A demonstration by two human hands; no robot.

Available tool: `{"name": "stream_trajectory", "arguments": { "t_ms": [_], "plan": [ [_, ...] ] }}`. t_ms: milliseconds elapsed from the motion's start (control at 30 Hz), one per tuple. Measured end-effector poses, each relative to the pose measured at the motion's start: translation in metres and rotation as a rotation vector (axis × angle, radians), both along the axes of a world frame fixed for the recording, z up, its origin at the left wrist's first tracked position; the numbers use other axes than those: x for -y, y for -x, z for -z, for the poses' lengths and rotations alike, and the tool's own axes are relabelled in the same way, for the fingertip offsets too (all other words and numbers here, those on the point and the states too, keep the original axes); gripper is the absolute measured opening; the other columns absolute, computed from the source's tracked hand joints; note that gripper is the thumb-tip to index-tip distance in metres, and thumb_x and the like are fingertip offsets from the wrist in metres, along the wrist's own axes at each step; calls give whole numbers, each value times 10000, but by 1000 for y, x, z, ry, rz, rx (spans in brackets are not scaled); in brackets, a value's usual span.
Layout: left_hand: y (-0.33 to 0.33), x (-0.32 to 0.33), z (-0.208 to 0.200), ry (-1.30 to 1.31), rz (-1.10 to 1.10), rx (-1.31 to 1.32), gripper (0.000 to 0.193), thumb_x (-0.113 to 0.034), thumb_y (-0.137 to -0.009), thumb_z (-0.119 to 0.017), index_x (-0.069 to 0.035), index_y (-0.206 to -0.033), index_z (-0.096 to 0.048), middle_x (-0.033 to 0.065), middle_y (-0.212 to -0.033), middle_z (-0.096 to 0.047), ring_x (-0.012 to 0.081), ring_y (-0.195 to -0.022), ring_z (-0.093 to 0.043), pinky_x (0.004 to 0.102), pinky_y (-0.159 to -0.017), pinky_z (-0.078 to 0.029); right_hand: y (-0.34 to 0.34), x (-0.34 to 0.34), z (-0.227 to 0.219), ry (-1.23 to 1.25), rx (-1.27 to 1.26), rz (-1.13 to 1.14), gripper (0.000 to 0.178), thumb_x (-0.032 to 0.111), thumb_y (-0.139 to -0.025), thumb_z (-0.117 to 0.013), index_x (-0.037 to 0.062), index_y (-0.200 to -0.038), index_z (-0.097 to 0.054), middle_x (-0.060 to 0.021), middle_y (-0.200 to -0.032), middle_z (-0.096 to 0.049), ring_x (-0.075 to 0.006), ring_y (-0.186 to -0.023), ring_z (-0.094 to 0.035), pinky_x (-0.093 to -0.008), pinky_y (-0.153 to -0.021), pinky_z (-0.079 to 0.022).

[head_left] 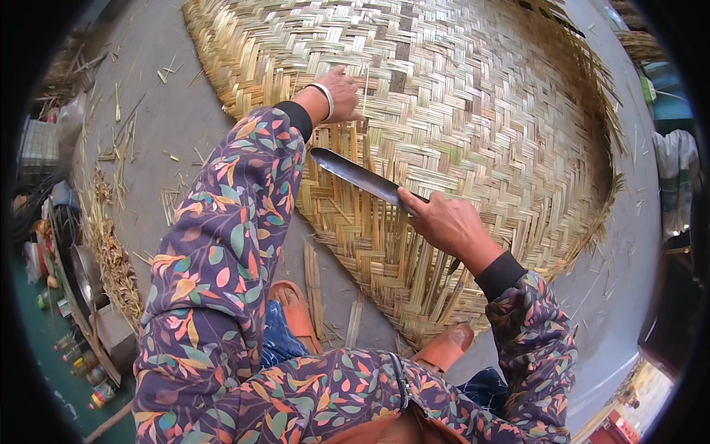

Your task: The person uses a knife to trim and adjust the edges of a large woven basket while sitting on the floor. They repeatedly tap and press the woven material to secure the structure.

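Observation:
A large woven mat (pixel 473 140), plaited from pale split strips, lies in front of me. Low over its near left part, my left hand (pixel 342 95) has its fingers curled down by a thin upright strip (pixel 367 83); the fingertips are partly hidden. My right hand (pixel 450 226) is closed round the handle of a long, broad-bladed knife (pixel 355 175). The blade points up and left, towards my left wrist, above the mat's near edge. Loose lengthwise strips (pixel 421 277) show in the weave below the knife.
My sandalled feet (pixel 296 314) stand at the mat's near edge. Strip scraps (pixel 353 322) litter the grey floor (pixel 177 126). Dried plant stalks (pixel 115 251) and a grey block (pixel 115 333) are on the left, near several small jars. A pale sack (pixel 677 163) stands at the right.

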State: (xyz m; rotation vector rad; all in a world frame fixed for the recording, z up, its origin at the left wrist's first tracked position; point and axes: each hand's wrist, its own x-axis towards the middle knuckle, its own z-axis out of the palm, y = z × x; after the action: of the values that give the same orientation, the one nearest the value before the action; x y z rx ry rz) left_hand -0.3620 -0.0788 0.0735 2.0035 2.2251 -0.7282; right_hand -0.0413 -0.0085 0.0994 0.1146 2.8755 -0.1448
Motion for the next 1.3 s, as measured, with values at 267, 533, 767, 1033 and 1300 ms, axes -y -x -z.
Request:
{"name": "stream_trajectory", "arguments": {
  "t_ms": [267, 533, 767, 1033, 1300],
  "plan": [
    [-8, 1, -8, 88, -48, 7, 514, -538, -952, -483, -109, -841, -742, 96, -874, -724, 280, -923, -668, 428, -823, -508, 22, -2, 14, 4, 40, 111, 506, 367, -935, -564, 257, -1417, -460, -147, -732, -636, -320, -616, -653, -447, -507, -505],
    [2, 8, 33, -14, 34, 34, 263, -344, -875, -621, -107, -871, -736, 68, -999, -681, 279, -1016, -635, 402, -837, -529, 31, -14, 30, 41, 70, 168, 525, 452, -961, -517, 285, -1449, -418, -155, -732, -644, -352, -663, -650, -478, -587, -512],
    [-5, 19, 66, -135, 14, 2, 161, -168, -854, -586, -83, -883, -720, 132, -907, -709, 276, -931, -676, 393, -772, -554, 32, -21, 46, 43, 79, 185, 503, 462, -948, -519, 314, -1425, -464, -154, -739, -668, -355, -724, -670, -479, -651, -528],
    [-53, 37, 68, -49, -381, 344, 321, -354, -958, -517, -118, -916, -731, 138, -931, -717, 345, -865, -683, 449, -791, -535, 37, -21, 49, 145, 160, 221, 518, 504, -975, -457, 349, -1466, -404, -195, -785, -667, -386, -765, -664, -493, -690, -521],
    [-119, 119, 48, 526, 1, 1135, 440, -286, -882, -687, -53, -1252, -637, 134, -1157, -693, 293, -1066, -646, 411, -957, -485, 34, -24, 38, 224, 159, 272, 526, 502, -971, -467, 289, -1452, -442, -196, -837, -678, -386, -840, -661, -490, -743, -511]
  ]
}}
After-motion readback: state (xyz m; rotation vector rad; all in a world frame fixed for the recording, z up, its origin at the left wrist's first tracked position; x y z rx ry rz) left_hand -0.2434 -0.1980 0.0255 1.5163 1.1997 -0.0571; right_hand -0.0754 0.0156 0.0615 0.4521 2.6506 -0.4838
